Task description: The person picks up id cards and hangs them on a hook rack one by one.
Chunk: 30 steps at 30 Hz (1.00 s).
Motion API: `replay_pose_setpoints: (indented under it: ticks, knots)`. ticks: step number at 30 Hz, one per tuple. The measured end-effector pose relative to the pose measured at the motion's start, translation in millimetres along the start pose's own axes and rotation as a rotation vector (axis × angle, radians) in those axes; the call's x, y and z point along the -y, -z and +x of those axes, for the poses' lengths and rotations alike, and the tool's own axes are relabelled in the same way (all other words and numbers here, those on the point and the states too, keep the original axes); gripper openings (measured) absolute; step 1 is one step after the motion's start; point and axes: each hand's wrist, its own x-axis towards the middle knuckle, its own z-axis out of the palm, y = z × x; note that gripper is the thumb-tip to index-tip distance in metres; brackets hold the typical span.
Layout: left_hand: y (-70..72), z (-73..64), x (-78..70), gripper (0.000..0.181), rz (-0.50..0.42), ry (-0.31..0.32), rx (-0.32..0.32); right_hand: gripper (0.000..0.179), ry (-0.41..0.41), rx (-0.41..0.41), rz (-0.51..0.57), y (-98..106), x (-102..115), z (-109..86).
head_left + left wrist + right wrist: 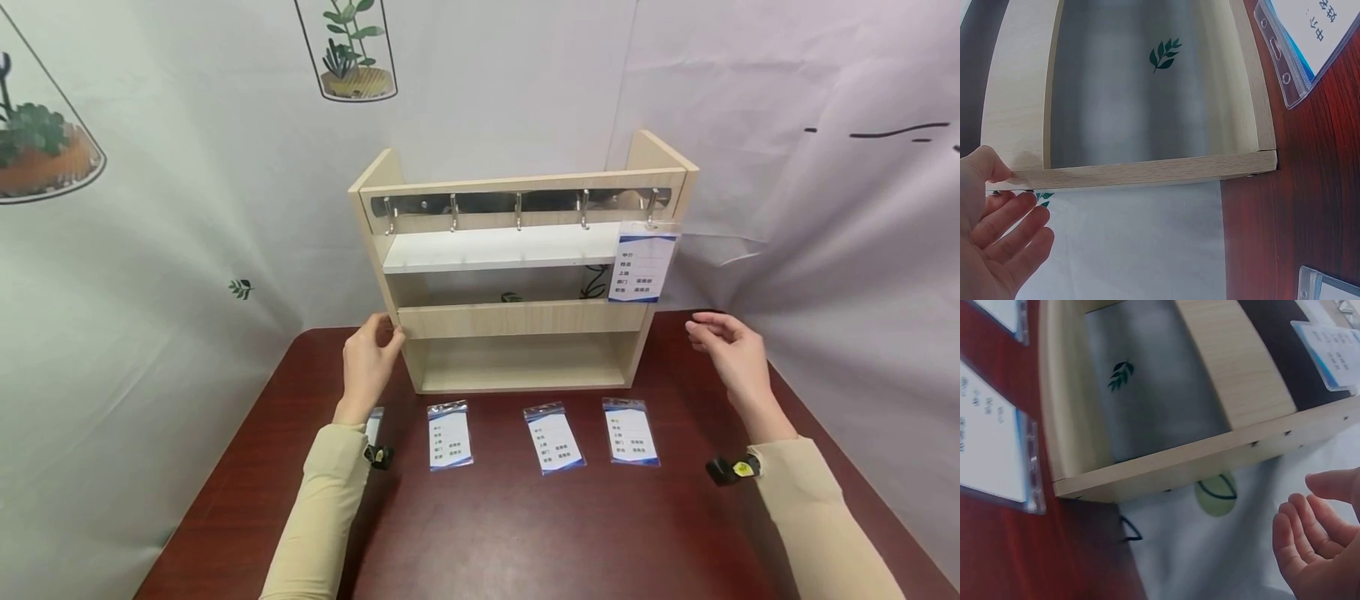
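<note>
A light wooden shelf rack (pixel 521 321) with a metal strip of several hooks (pixel 518 212) stands on the table. My left hand (pixel 369 358) grips the front edge of its left side panel (pixel 1147 174), thumb in front and fingers along the outer face. My right hand (pixel 731 346) hovers apart from the rack's right side, fingers loosely bent, holding nothing. From the rightmost hook hangs a name badge in a clear sleeve (pixel 642 268). Similar badges lie in front of the rack: a left one (pixel 450 435), a middle one (pixel 555 438) and a right one (pixel 631 432).
Another badge (pixel 373 423) lies partly hidden behind my left wrist. The dark red table (pixel 510 533) extends toward me in front of the badges. A pale printed cloth wall (pixel 510 92) rises right behind the rack.
</note>
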Motion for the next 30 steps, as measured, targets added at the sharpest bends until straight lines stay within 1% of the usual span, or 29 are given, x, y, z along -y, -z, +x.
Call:
replay_pose_setpoints:
  ticks: [4,8,12,17,21,25,30]
  knots:
    - [-0.2,0.0,0.2,0.024,0.004,0.001,-0.002,0.014,0.005,0.021,-0.058,0.5,-10.0,-5.6]
    - [0.0,-0.8,0.3,0.023,0.004,0.006,0.000,0.029,0.015,0.050,-0.138,-0.3,-17.8,-11.2]
    - [0.4,-1.2,-0.7,0.023,-0.004,0.004,-0.006,0.041,0.024,0.067,-0.166,-2.9,-24.2,-13.9]
    - [-0.7,-0.6,-1.6,0.024,-0.006,0.011,0.010,0.045,0.012,0.089,-0.189,-5.3,-31.2,-18.7]
    - [-0.4,-1.2,-2.0,0.024,-0.011,0.015,0.011,0.045,0.008,0.118,-0.237,-7.3,-37.6,-25.4]
    - [0.9,-2.2,-1.7,0.023,-0.015,-0.003,-0.004,0.042,0.033,0.131,-0.304,-11.6,-43.8,-32.5]
    - [0.5,-1.8,-0.6,0.023,-0.023,-0.005,-0.002,0.039,0.071,0.114,-0.376,-15.3,-47.4,-38.9]
